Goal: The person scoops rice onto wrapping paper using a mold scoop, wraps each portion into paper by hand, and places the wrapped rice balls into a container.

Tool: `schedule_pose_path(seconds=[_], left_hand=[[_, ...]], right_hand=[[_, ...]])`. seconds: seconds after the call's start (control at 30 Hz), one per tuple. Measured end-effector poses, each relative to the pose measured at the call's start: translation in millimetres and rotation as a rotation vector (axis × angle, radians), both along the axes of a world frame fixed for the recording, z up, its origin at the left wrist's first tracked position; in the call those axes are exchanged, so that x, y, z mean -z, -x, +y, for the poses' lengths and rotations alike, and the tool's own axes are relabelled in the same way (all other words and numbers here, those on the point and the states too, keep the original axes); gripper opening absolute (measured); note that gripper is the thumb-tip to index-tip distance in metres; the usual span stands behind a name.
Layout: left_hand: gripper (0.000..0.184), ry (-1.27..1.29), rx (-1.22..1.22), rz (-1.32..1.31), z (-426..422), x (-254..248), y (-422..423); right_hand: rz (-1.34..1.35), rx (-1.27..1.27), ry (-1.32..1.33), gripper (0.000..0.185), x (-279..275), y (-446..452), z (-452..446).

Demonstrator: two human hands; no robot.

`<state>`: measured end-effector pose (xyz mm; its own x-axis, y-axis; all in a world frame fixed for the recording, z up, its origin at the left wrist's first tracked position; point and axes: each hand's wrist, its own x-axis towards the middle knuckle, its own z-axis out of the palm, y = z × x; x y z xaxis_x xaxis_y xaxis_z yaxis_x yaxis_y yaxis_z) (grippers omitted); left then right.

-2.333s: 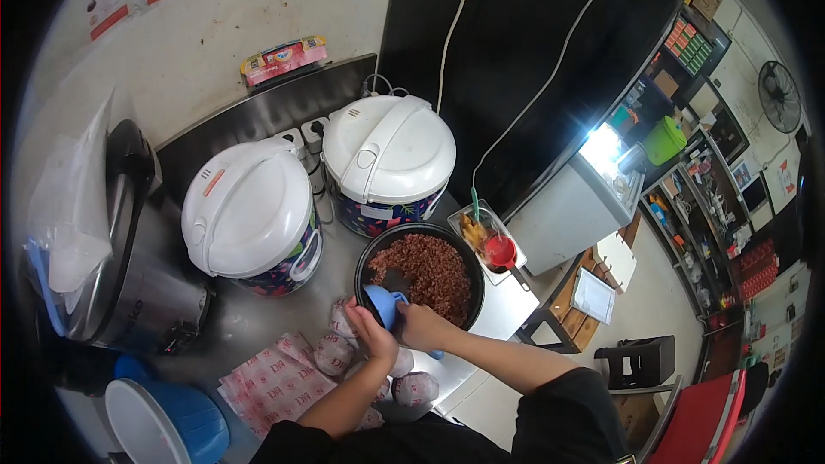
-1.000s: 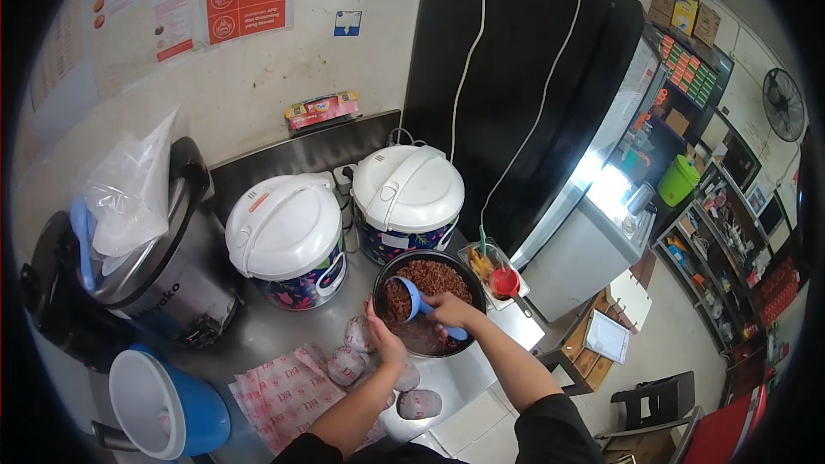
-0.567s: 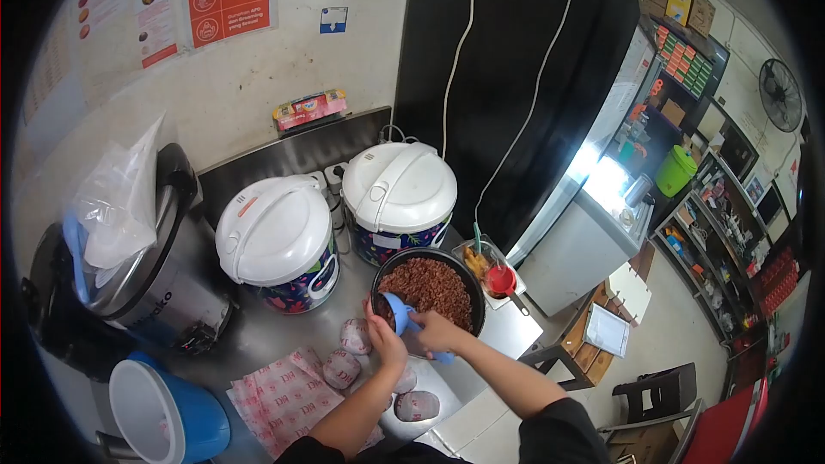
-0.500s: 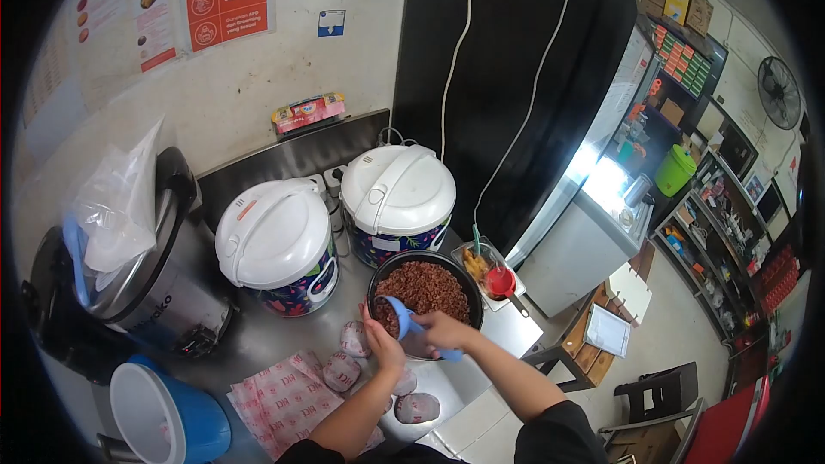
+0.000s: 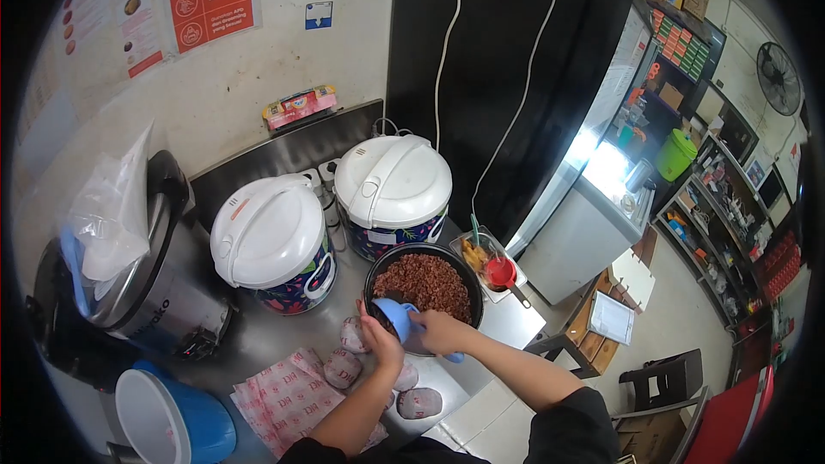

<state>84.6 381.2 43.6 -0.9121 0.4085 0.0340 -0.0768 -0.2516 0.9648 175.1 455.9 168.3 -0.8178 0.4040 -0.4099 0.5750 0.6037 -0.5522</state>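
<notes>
A black pot (image 5: 474, 309) of reddish-brown rice (image 5: 430, 282) stands on the steel counter. My right hand (image 5: 440, 332) is closed round the handle of a blue scoop (image 5: 392, 316), whose cup is tilted at the pot's near left side. My left hand (image 5: 381, 339) lies against the pot's left rim beside the scoop, fingers stretched out; part of its palm side is hidden. Several round paper-wrapped bundles (image 5: 342, 367) sit below and left of the pot, one (image 5: 419, 404) nearer the front. Printed pink-and-white wrapping sheets (image 5: 288, 399) lie to their left.
Two white-lidded rice cookers (image 5: 268, 232) (image 5: 394, 180) stand behind. A large steel cooker (image 5: 168, 301) and a blue bucket (image 5: 202, 421) are at the left. Right of the pot, a metal tray (image 5: 500, 294) holds yellow pieces and a red ladle (image 5: 498, 271).
The blue scoop has swung from level over the rice to tilted at the pot's near left side, its cup turned over. My left hand stays by the rim. The camera view has shifted.
</notes>
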Motion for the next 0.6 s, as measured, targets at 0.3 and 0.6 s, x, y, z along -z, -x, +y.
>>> schedule_pose_path(seconds=[0.3,0.6], left_hand=[[0.071,0.084,0.004,0.174,1,-20,-3],[0.035,0.043,0.211,0.136,-112,-13,20]], right_hand=[[0.219,0.574,1.314,0.045,34,-25,41],[0.535,0.380,1.477,0.038,-24,-50,-29]])
